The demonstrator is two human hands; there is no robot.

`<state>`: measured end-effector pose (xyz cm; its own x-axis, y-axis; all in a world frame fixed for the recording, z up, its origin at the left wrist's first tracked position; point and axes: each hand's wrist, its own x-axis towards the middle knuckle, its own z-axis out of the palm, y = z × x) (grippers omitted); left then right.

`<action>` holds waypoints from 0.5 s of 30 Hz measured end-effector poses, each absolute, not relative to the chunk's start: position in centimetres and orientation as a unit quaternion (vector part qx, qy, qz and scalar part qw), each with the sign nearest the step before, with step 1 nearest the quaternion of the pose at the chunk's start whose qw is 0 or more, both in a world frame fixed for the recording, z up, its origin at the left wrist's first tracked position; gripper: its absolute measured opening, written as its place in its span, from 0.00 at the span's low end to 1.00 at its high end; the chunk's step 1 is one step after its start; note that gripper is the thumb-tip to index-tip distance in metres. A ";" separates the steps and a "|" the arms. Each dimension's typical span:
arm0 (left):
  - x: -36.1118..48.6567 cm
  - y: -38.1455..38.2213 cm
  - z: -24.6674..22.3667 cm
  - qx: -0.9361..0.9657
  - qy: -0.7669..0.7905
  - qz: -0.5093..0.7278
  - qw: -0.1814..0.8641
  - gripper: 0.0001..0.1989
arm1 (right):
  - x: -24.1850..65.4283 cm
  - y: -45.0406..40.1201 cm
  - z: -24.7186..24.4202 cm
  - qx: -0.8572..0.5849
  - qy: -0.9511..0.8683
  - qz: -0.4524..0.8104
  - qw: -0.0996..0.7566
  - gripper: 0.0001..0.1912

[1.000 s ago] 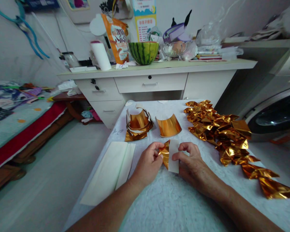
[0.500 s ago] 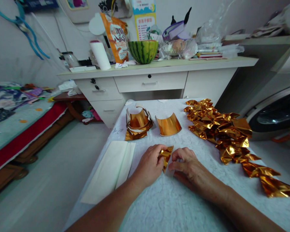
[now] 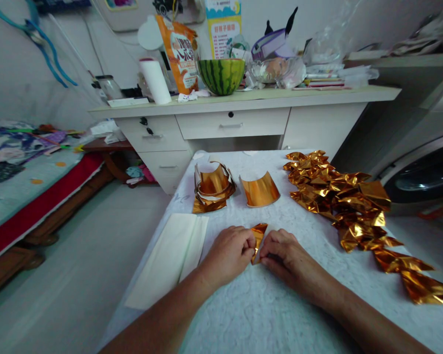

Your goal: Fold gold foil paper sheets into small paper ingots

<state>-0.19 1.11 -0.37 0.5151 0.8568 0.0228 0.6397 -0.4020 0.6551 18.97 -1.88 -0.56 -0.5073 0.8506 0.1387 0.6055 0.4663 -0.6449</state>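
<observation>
Between my two hands is a small folded piece of gold foil paper [image 3: 259,239], with a pale edge showing along its right side. My left hand [image 3: 233,250] is closed on its left side, fingers curled. From the right, my right hand [image 3: 283,253] pinches the pale edge between thumb and fingers. Beyond them lie a curved gold foil sheet [image 3: 260,190] and a curled stack of gold foil sheets [image 3: 213,186]. Many folded gold foil pieces [image 3: 335,196] are heaped on the right of the table.
White folded paper [image 3: 170,258] lies on the left of the cloth-covered table [image 3: 239,314]. Behind stands a white desk [image 3: 199,122] with a watermelon half [image 3: 221,76], an orange snack bag [image 3: 178,54] and a paper roll [image 3: 155,81]. A washing machine [image 3: 424,162] is at right.
My right hand has closed in on the foil piece and now grips its right edge. My left fingers have curled further over it. The view has shifted slightly.
</observation>
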 end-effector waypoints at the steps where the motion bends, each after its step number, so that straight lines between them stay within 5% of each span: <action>1: -0.3 1.1 -0.3 0.824 0.449 0.173 0.301 0.07 | 18.8 -1.9 -0.6 -0.454 -0.819 0.268 0.227 0.06; 15: -0.9 0.9 0.8 0.841 0.427 0.115 0.312 0.05 | 18.0 -1.8 -1.0 -0.521 -0.788 0.245 0.220 0.04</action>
<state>-0.90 0.89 0.84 0.6084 0.7902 -0.0731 0.6467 -0.4403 0.6228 18.01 -1.79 -1.00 -0.3609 0.9281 0.0922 0.7128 0.3382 -0.6145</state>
